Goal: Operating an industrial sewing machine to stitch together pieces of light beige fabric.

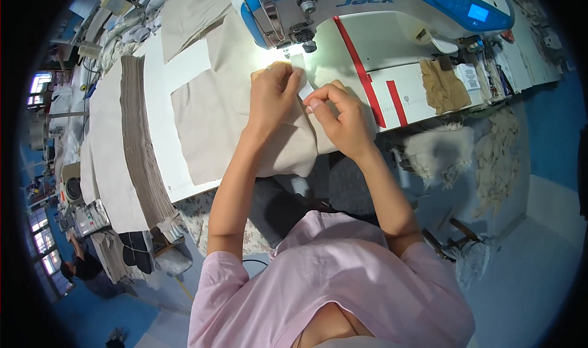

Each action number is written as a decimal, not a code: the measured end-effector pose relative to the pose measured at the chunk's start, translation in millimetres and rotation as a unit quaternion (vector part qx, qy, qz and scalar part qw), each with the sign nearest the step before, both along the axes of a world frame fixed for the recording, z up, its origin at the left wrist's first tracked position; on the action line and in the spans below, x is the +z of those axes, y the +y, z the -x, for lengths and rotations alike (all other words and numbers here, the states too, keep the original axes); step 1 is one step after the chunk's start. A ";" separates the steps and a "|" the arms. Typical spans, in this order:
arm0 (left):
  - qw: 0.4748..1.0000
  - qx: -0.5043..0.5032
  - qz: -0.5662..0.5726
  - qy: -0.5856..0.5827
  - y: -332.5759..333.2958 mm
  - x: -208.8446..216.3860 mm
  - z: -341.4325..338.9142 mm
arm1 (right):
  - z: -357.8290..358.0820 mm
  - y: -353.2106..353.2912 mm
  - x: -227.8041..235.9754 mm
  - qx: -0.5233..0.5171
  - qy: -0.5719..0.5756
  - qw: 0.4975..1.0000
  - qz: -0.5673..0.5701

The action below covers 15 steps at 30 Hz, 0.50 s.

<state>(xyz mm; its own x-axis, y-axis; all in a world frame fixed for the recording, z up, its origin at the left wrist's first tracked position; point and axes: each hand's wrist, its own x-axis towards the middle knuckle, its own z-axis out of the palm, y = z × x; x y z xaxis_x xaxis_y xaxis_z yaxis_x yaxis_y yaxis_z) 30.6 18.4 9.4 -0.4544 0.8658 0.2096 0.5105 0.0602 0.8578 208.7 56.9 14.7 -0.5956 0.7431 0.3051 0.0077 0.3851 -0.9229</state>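
Observation:
Beige cloth (211,118) lies under the head of a blue and white sewing machine (367,5) and hangs over the table's front edge. My left hand (269,103) rests on it just before the lit needle area, fingers bent and closed on the cloth. A narrow white strip (305,89), perhaps a label, runs from the needle area toward me, right beside my left thumb. My right hand (344,120) pinches the near end of this strip between thumb and forefinger. The fingertips of my left hand are partly hidden.
A stack of folded beige pieces (138,133) stands on the left. Red tape (361,72) crosses the table right of the needle. A brown cloth scrap (442,86) lies farther right. Scraps (438,155) hang below the table. Another person (86,265) is at the far left.

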 end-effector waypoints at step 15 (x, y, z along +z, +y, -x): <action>0.997 0.032 -0.017 0.068 -7.3 -5.1 12.0 | 3.0 -1.8 -13.3 -0.013 -0.091 0.988 -0.123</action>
